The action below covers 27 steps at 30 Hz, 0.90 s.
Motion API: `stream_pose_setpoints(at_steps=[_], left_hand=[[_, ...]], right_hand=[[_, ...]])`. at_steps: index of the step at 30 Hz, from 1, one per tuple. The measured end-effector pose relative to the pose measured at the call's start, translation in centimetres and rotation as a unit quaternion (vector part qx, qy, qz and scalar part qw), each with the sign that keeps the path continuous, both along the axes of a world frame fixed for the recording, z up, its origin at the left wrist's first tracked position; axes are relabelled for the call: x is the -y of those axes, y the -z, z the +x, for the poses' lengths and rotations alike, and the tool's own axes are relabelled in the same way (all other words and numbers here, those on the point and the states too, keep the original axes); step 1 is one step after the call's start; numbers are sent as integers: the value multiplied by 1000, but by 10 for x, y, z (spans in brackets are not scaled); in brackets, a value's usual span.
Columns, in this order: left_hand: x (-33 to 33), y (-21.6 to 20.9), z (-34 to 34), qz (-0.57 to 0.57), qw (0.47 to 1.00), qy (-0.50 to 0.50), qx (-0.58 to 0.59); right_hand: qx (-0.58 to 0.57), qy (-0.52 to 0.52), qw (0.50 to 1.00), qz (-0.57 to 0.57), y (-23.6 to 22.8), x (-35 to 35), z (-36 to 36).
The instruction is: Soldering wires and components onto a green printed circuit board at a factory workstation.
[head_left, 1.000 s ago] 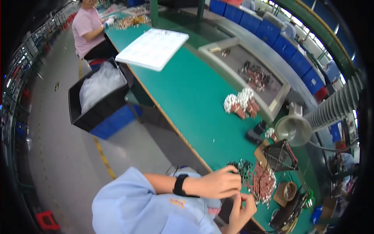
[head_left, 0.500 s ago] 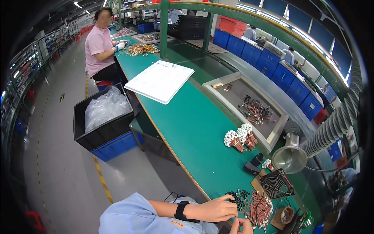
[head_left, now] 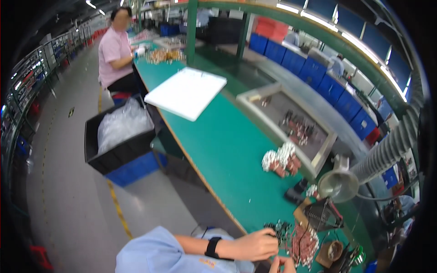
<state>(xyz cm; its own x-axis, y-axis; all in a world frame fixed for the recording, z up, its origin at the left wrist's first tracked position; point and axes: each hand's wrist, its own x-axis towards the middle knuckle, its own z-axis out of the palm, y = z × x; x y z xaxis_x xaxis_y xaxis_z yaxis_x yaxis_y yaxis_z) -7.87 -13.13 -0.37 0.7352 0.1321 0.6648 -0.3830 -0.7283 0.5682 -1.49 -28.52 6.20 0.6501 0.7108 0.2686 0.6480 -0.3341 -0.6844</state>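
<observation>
Stretching from a pale-blue cloth sleeve point(head_left: 152, 252), the left forearm runs nearly level toward the near side of my landmark, a black fan with a round wire guard point(head_left: 322, 215). I see a matte black wrist strap point(head_left: 212, 247) around it, and past that the left hand point(head_left: 256, 245), knuckles up, fingers bent and drawn together. The right hand point(head_left: 284, 265) sits close by, cut off by my view's lower edge, thumb and finger curled near each other. Whether either hand grips anything, I cannot tell through the blur.

Left of the fan, by the left fingertips, lies a loose heap of small dark parts point(head_left: 281, 230). Between this heap and the fan spreads a tangle of thin reddish-brown wires with white ends point(head_left: 303, 245). Thicker white-tipped wire bundles point(head_left: 287, 154) lie beyond the fan, and just behind it a ribbed grey hose point(head_left: 387, 145) meets a translucent funnel-shaped hood point(head_left: 338, 185). Well apart from the fan, a flat white rectangular board point(head_left: 187, 93) rests on the smooth green tabletop point(head_left: 218, 150).
</observation>
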Motion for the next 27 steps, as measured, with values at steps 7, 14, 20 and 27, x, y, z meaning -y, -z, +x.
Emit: stream_pose_setpoints(at_steps=[7,14,20,27], left_hand=[[1,-4,5,-46,999,23,9],[4,-30,13,-70,997,17,41],[-3,-44,16,-32,996,-52,70],[3,-31,23,-92,992,-39,79]], right_hand=[[13,13,999,37,-5,-6,8],[38,24,995,89,-6,-6,11],[18,39,996,75,-9,-5,13],[-66,85,990,87,-5,7,15]])
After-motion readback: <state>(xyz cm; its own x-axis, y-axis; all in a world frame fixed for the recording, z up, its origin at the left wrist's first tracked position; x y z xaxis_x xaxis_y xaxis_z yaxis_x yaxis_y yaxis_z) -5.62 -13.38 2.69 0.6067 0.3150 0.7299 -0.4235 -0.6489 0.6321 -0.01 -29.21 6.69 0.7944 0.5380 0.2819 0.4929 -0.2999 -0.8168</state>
